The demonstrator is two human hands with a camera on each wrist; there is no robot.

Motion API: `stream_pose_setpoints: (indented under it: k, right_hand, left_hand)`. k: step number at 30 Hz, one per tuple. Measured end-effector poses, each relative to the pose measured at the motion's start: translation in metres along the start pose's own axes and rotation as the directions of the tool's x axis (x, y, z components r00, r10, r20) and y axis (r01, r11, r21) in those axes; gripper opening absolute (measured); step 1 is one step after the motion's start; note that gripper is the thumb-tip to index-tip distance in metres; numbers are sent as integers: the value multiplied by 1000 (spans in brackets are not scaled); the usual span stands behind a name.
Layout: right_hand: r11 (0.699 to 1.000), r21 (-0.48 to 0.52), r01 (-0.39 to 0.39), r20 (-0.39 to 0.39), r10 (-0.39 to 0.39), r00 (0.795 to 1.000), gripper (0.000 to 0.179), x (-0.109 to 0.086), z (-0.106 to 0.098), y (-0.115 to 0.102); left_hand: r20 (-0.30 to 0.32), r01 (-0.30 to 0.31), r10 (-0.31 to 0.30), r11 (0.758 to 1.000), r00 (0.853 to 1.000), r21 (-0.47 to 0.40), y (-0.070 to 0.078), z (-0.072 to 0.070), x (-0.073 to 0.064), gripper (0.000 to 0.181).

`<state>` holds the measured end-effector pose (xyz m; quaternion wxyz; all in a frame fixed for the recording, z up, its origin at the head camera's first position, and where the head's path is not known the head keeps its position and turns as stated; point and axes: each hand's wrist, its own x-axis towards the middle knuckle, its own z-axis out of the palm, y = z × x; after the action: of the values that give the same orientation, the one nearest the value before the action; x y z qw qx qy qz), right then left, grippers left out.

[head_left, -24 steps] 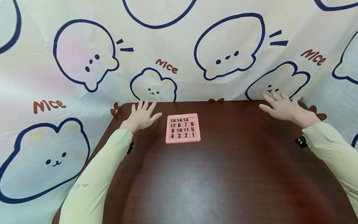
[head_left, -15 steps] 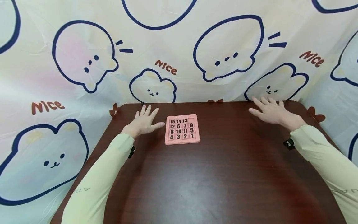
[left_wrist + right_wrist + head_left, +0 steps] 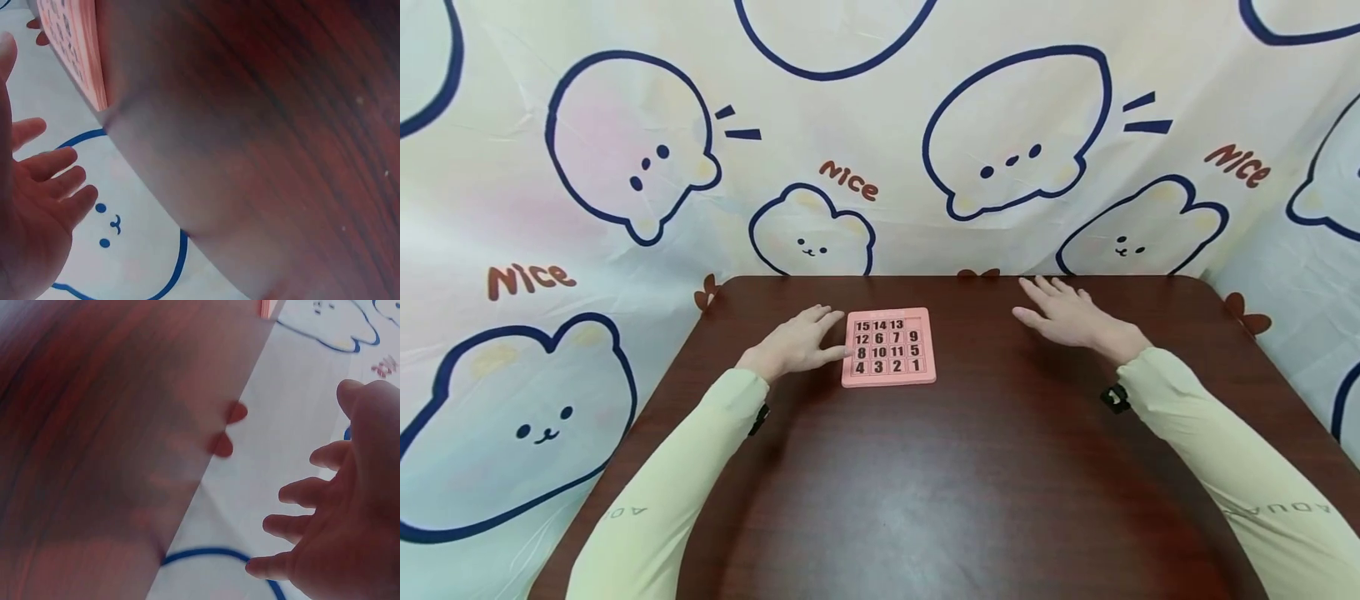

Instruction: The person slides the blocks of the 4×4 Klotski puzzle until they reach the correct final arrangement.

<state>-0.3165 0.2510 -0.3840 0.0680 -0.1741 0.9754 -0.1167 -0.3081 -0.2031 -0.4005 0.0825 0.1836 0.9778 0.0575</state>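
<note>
A pink number slide puzzle (image 3: 889, 347) lies flat toward the far side of the dark wooden table, its numbered tiles facing up and one slot at the top right without a tile. My left hand (image 3: 797, 342) is at its left edge, fingers relaxed, the thumb tip overlapping the frame in the head view. Well to the right of the puzzle, my right hand (image 3: 1063, 315) hovers over the table with fingers spread and holds nothing. The left wrist view shows the puzzle's side (image 3: 80, 53) beyond the loosely extended left fingers (image 3: 56, 164). Spread right fingers (image 3: 300, 494) appear in the right wrist view.
The glossy brown table (image 3: 925, 475) has rounded far corners. Behind it and at both sides hangs a pale curtain (image 3: 895, 108) printed with blue-outlined bears and red "Nice" lettering. Both forearms wear light green sleeves (image 3: 1195, 417), with a dark device (image 3: 1115, 398) at the right wrist.
My right hand has swept left from the table's far right corner toward the puzzle. My left hand has moved right and slightly nearer, reaching the puzzle's left edge. The puzzle stays put.
</note>
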Motion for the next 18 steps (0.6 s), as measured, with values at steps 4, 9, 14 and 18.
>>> stream_pose_setpoints:
  k: [4, 9, 14, 18]
  right_hand:
    - [999, 15, 39, 20, -40, 999, 81, 8, 10, -17]
    - [997, -7, 74, 53, -74, 996, 83, 18, 24, -40]
    - [994, -33, 101, 87, -98, 991, 82, 30, 39, -66]
    - [992, -42, 118, 143, -111, 983, 79, 36, 50, -86]
  left_hand:
    - [14, -19, 19, 1000, 1000, 22, 2, 4, -2, 91]
    - [66, -44, 40, 997, 997, 66, 4, 7, -1, 96]
    - [75, -79, 71, 991, 995, 112, 5, 13, 1, 102]
    - [99, -86, 74, 989, 992, 121, 4, 17, 2, 107]
